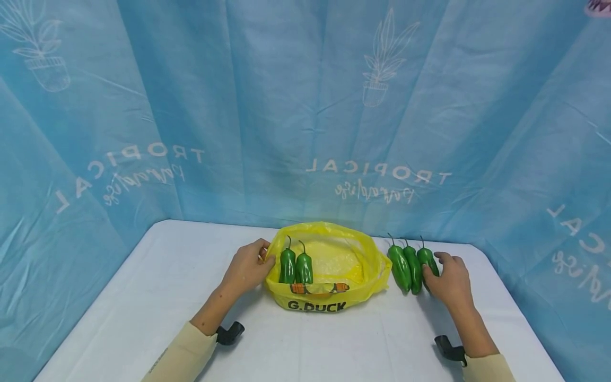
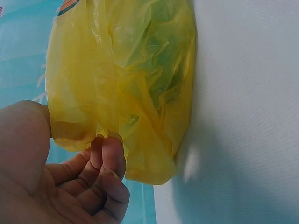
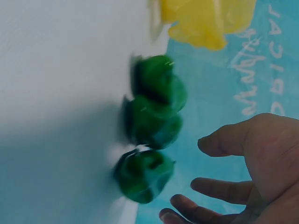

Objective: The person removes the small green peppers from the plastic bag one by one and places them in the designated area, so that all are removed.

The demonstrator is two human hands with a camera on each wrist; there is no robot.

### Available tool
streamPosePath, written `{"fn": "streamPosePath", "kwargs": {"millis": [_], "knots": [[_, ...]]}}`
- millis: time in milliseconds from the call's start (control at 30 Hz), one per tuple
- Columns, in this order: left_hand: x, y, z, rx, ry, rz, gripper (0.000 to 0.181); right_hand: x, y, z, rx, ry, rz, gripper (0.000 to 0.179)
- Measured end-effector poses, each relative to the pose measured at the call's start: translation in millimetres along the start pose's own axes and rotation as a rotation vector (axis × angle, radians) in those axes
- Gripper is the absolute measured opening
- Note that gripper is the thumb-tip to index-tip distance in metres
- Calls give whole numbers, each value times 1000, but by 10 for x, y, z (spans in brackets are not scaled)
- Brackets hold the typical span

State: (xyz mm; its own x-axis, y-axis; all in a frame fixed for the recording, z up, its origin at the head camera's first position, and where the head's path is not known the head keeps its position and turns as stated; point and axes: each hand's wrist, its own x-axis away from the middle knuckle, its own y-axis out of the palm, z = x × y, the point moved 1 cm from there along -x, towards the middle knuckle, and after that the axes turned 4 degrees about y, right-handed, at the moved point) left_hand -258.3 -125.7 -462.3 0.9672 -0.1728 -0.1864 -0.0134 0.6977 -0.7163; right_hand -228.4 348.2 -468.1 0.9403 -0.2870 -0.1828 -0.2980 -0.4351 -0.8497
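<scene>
A yellow plastic bag (image 1: 329, 297) lies on the table with its mouth spread wide, and two green peppers (image 1: 288, 265) show inside it. My left hand (image 1: 248, 265) pinches the bag's left rim between thumb and fingers; in the left wrist view the fingertips (image 2: 112, 151) curl against the yellow film (image 2: 140, 93). To the bag's right, three more green peppers lie side by side, stems pointing away. My right hand (image 1: 451, 278) is over the rightmost pepper (image 1: 427, 260). In the right wrist view its thumb and fingers are spread, apart from the nearest pepper (image 3: 145, 175).
A white-covered table (image 1: 329, 350) carries everything. Behind it and along both sides hangs a blue printed curtain (image 1: 286, 122), close to the table's far edge. Each wrist wears a black mount (image 1: 230, 333).
</scene>
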Motion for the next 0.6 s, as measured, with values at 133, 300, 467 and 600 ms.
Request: {"fn": "streamPosePath", "kwargs": {"millis": [133, 300, 467, 600], "knots": [[-1, 1, -3, -2, 1, 3, 32, 53, -53, -128, -24, -19, 18, 50], [-5, 9, 2, -4, -4, -3, 32, 112, -102, -291, -48, -37, 11, 47], [-4, 13, 4, -5, -12, -4, 32, 160, -120, -424, -65, -76, 16, 45], [3, 7, 4, -5, -20, -1, 32, 187, -126, -538, -76, -103, 16, 44]]}}
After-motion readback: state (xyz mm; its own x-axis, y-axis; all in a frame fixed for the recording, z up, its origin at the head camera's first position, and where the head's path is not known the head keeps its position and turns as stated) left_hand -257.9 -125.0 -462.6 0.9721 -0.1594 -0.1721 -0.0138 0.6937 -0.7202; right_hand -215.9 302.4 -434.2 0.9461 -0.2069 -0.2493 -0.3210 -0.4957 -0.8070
